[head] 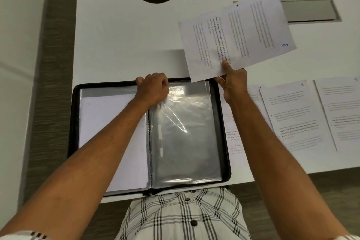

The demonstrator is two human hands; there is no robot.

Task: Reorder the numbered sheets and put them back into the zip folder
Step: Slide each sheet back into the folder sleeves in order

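White desk (120, 31), zip folder (76, 122) lying open at the near edge w/ glossy plastic sleeves (187, 132), thin and slippery, best pinched at the top lip. Left hand (153, 87) curled there, gripping the sleeve edge. Right hand (232, 82) pinches the floppy numbered sheets (237, 35) by a corner, lifted beyond the folder; more sheets (296, 115) wait right.

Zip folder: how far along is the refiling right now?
Done: the zip folder lies open with white paper already in its left sleeves. In hand: the right hand holds the sheet marked 6 above it, while the left hand grips the empty right sleeve. Left: sheets 7, 8 and 9 wait on the desk.
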